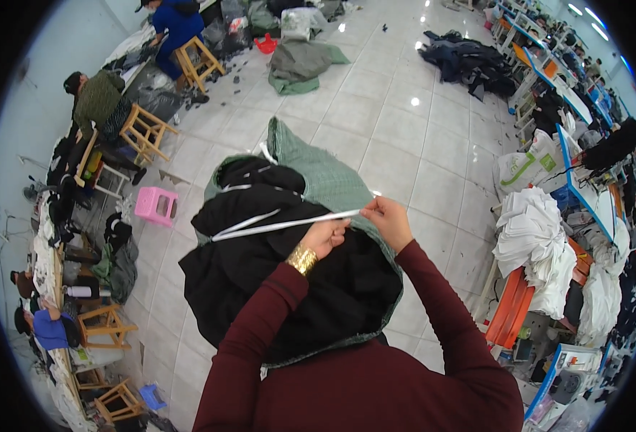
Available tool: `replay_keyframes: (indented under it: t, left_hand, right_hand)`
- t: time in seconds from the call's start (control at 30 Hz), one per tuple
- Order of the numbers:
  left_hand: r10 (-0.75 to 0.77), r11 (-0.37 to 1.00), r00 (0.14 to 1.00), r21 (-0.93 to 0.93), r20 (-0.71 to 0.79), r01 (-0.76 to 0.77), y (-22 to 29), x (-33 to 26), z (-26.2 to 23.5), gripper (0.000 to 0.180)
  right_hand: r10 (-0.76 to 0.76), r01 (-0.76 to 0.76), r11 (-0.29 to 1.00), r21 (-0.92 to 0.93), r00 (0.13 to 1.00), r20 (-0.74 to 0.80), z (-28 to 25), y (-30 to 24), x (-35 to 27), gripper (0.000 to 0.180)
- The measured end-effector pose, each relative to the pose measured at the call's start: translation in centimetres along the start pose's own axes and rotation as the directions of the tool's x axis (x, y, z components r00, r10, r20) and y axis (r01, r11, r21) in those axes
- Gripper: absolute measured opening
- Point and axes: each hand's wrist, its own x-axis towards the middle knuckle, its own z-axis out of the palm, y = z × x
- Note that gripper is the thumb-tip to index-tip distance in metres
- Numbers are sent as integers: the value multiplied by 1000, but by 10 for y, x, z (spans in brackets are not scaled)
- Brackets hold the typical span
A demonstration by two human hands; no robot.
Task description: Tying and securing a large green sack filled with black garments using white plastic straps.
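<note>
A green woven sack (325,167) stands in front of me, its mouth full of black cloth (289,252). Across the cloth runs a narrow white strip (282,225), drawn fairly straight toward my right hand (388,222), which pinches its right end. My left hand (323,239) is closed just beside the strip, over the cloth, fingers curled toward my right hand. What lies inside those left fingers is hidden. A gold band circles my left wrist. Another short piece of white strip (250,222) lies at the left of the black cloth.
A pink stool (156,207) stands at left, near wooden stools (145,131) and people seated along a workbench. Dark cloth (469,63) is heaped on the tiled floor at far right. White fabric stacks (530,234) and blue-edged tables (584,183) line the right side.
</note>
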Motion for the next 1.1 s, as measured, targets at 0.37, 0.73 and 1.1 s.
replay_keyframes:
  t: [0.37,0.73,1.1]
  left_hand:
    - [287,942,940,234,-182,-242,-24,-9,12,24]
    - [471,872,790,342,-393,-350,-31,-9,18,16]
    - [478,852,784,426,-396,-304,-34,-11,13,15]
  right_hand:
    - [-84,75,995,-68,986,-145,40,26,-2,16]
    - [-317,322,936,-143,947,61,41,32,-3,10]
    - [-157,186,974,-131,966,205,40,27,0,13]
